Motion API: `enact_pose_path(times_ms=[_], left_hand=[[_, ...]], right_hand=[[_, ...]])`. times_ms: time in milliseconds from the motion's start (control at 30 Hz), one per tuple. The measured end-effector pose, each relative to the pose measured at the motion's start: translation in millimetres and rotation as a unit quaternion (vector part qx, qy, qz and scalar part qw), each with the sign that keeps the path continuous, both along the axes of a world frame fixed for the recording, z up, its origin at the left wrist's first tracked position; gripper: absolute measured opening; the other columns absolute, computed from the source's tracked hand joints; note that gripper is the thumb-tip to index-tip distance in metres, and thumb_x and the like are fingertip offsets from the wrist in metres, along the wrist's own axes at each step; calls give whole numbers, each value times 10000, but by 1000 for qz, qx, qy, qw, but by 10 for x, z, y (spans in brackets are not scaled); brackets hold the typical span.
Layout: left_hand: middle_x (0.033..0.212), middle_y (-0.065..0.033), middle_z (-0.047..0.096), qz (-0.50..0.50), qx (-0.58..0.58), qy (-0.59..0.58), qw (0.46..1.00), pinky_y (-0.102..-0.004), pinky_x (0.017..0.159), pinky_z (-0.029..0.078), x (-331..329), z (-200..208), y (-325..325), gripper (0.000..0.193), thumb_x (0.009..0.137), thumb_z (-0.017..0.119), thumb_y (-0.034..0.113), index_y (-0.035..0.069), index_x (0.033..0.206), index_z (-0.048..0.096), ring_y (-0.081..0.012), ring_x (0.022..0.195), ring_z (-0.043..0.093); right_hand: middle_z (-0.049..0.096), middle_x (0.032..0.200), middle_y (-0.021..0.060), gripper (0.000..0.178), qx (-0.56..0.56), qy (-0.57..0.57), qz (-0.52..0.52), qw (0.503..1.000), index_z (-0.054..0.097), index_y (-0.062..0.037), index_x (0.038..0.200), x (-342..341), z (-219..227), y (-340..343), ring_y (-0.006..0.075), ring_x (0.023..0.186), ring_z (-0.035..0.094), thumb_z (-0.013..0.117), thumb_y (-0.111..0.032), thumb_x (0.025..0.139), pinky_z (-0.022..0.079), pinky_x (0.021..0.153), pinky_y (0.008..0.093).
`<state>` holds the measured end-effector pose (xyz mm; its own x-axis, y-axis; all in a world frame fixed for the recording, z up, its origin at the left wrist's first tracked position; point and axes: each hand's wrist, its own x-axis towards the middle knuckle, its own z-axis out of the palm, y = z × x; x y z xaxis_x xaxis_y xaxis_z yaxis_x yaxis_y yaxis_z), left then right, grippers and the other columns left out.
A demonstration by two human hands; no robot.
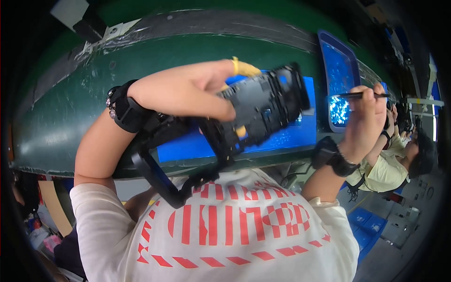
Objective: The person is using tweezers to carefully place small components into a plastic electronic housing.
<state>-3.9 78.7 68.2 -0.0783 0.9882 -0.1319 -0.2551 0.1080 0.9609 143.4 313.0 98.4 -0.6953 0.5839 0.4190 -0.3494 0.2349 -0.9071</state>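
My left hand is closed on a large black plastic frame, thumb on its upper face and yellow-covered fingers under it. Ribs and slots cover the frame's flat body, and an open loop reaches down toward my shirt. It is tilted and partly blurred. My right hand pinches a pair of dark, thin tweezers, whose tip points left over a blue tray. Small, shiny pieces lie in the tray, too bright and small to make out. Beneath the frame is a flat blue mat.
The mat lies on a green worktable with a dark strip along its far edge. A white and black object stands at the far left. To my right another person sits close by. Blue boxes are on the floor.
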Motion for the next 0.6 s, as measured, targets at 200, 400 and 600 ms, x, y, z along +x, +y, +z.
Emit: enact_pose_path(times_ms=[200,400,600], left_hand=[[1063,-162,505,220,-37,-52,973,-275,786,453,-290,-135,-5,555,716,474,158,-31,1211,308,-181,894,558],[1085,-123,479,202,36,-44,978,-289,711,497,-492,-186,-45,617,741,501,178,20,1269,222,-179,938,524],[1058,-108,508,183,23,35,982,-245,663,504,-551,-86,-82,708,704,582,198,12,1273,203,-137,919,539]], right_hand=[[511,637,-7,178,31,-99,-188,977,426,-57,822,672,-515,1362,16,518,408,593,-48,759,292,465,140],[537,702,72,240,80,-136,-221,962,366,-30,861,811,-883,1368,100,649,531,582,-21,756,394,577,187],[476,708,15,245,75,-145,-254,953,370,-29,908,815,-835,1285,66,665,476,570,-16,768,357,588,167]])
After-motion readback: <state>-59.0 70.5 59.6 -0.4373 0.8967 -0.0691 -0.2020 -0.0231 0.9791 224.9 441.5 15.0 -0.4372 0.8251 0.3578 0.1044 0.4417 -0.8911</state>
